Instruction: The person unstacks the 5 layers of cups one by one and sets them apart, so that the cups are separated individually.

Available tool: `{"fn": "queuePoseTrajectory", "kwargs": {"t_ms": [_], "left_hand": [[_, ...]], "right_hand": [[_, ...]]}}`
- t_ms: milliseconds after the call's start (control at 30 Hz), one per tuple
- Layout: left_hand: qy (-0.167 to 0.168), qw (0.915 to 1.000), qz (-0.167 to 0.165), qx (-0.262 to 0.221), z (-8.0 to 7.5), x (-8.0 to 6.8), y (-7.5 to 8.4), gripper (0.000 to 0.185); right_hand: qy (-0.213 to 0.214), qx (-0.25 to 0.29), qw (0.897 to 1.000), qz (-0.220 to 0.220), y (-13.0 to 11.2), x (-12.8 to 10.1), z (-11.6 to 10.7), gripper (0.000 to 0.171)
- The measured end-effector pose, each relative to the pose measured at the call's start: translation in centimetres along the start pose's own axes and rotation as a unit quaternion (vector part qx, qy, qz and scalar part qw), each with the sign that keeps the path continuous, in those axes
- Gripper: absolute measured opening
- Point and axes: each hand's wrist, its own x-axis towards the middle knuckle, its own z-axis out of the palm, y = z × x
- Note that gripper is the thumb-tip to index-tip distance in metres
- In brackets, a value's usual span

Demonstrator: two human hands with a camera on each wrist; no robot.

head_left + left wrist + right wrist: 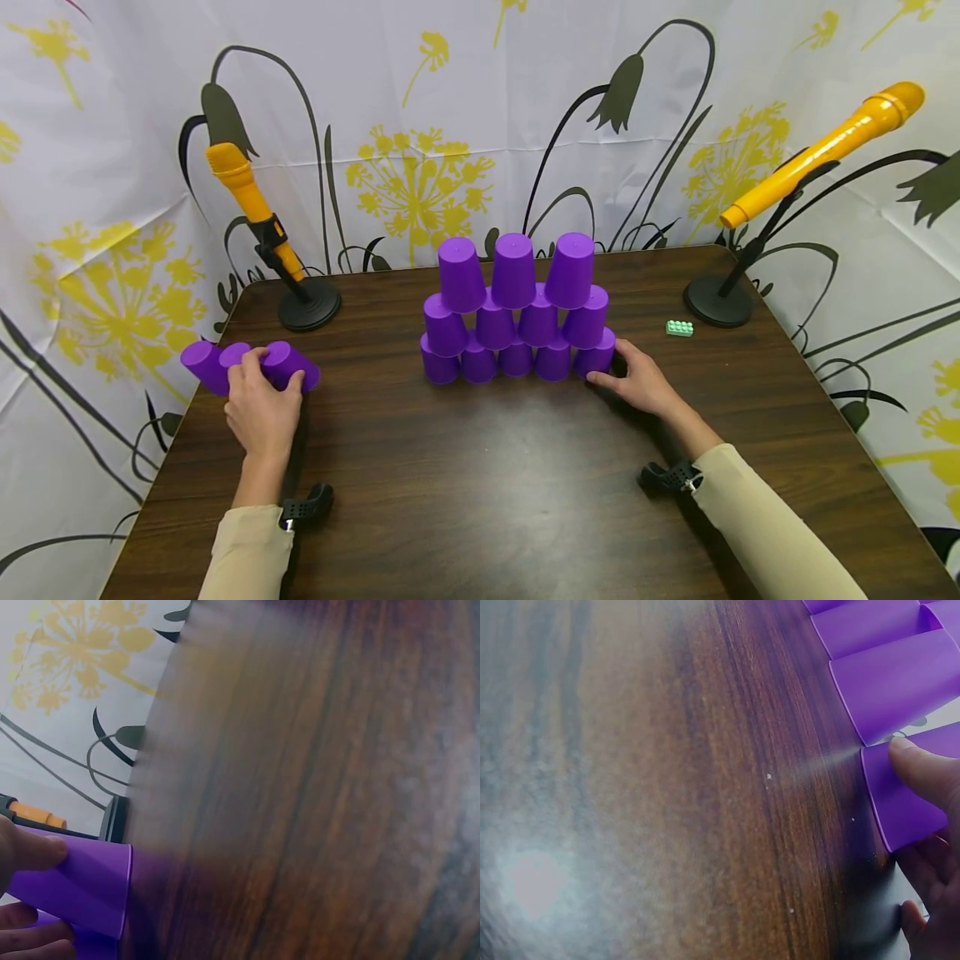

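The left hand [262, 412] pinches the rightmost cup [294, 367] of three inverted ones near the left edge of the table [480, 483]. The right hand [643, 382] holds, between thumb and fingers, the lower-right cup [595, 357] of a stack [495, 327] farther right: inverted, in tiers of five, four and three.

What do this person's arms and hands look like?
The left sleeve and right sleeve are long and plain beige. A black, perforated left strap and a similar right strap jut out beside them, each with a silvery bit. The left hand and right hand are gloveless.
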Motion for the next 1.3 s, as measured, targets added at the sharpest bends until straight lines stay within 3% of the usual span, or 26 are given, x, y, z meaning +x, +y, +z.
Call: {"fn": "queuePoseTrajectory", "kwargs": {"t_ms": [300,400,567,733,900,1033,1167,1300], "left_hand": [[0.009,0.9999,-0.006,-0.002,-0.6,-0.1,0.4,0.061],[0.028,0.9996,0.0,-0.005,-1.2,-0.1,0.9,0.06],[0.089,0.9947,0.05,-0.015,-2.1,0.3,2.9,0.052],[0.114,0.9814,0.134,-0.077,-3.1,0.5,7.1,0.041],[0.056,0.9561,0.223,-0.182,-3.6,0.4,12.4,0.04],[-0.013,0.9309,0.26,-0.256,-3.1,0.0,16.0,0.044],[-0.065,0.9121,0.286,-0.287,-2.2,-0.1,18.7,0.05],[-0.096,0.9017,0.313,-0.283,-1.2,0.2,20.9,0.06]], "right_hand": [[0.0,-0.001,1.0,-0.007,0.0,0.1,0.0,0.065],[-0.001,-0.001,1.0,-0.007,-0.1,0.1,0.0,0.065],[-0.002,0.004,1.0,-0.005,-0.1,0.1,-0.1,0.065],[-0.005,0.007,1.0,-0.001,-0.1,0.1,-0.2,0.066],[-0.003,0.0,1.0,-0.005,0.1,0.1,-0.2,0.065],[-0.004,-0.002,1.0,-0.007,0.2,0.1,-0.1,0.066],[-0.005,-0.004,1.0,-0.005,0.2,0.1,0.0,0.067],[-0.005,-0.006,1.0,-0.003,0.2,0.1,0.0,0.066]]}}
